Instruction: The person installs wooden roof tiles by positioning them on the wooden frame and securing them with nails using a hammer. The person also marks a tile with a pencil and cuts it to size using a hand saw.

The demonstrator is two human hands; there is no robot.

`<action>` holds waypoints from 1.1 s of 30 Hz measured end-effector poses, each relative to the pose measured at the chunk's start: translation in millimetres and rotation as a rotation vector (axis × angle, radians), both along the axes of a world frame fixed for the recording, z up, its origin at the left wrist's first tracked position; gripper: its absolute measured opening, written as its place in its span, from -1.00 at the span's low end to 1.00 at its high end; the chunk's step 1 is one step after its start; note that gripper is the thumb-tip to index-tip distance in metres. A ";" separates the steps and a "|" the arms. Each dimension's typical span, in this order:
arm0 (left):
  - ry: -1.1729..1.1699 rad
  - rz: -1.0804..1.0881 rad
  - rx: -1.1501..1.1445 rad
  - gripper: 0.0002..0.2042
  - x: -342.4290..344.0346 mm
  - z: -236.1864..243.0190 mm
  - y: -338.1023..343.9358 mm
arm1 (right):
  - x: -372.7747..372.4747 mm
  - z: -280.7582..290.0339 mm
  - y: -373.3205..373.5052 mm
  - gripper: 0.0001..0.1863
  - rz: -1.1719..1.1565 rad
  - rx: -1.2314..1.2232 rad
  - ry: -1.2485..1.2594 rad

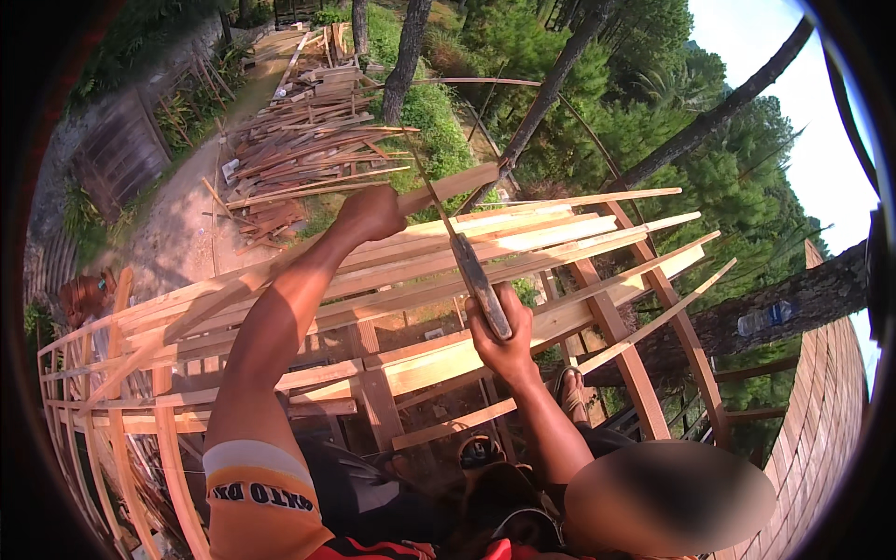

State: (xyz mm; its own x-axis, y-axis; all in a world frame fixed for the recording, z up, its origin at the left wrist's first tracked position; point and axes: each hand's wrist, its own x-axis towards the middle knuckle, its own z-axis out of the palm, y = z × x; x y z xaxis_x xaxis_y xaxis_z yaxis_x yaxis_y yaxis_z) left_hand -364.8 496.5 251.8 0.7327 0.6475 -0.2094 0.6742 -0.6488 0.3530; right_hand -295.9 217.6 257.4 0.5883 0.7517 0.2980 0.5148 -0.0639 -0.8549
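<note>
My left hand (371, 213) grips a wooden batten (448, 187) raised above the frame of pale timber strips (485, 373). My right hand (499, 336) is wrapped round the worn grey handle of a long thin-bladed tool (478, 275), held below and right of my left hand. Its blade points up and away, crossing the batten just right of my left hand; whether it touches the wood I cannot tell. Beneath my forearms, several long strips run crosswise over darker beams. My sandalled foot (574, 392) shows beside my right forearm.
A timber pile (308, 159) lies on the ground below, beside a dirt path (177, 233). Sloping tree trunks (700, 135) rise at the back and right, one with a plastic bottle (756, 320) against it. A shingled roof (807, 420) curves along the right edge. The drop shows through the gaps.
</note>
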 end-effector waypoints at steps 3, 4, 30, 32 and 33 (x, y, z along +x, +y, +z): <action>-0.050 -0.007 -0.134 -0.57 -0.3 8.4 18.2 | 6.5 6.9 -0.5 -0.82 -0.047 -0.015 0.004; -0.038 0.046 -0.080 -0.59 -8.3 15.3 39.0 | -4.7 12.0 -11.5 -0.82 0.014 0.005 -0.004; -0.075 0.138 0.111 -0.62 -10.2 48.9 72.5 | -14.3 25.7 -37.2 -0.87 0.085 0.105 -0.015; -0.074 0.070 0.107 -0.62 -6.5 36.9 48.8 | -12.8 25.3 -49.7 -0.87 0.103 0.101 -0.022; -0.054 0.042 0.086 -0.62 5.7 26.9 22.7 | -2.7 20.9 -27.9 -0.87 0.044 -0.017 -0.030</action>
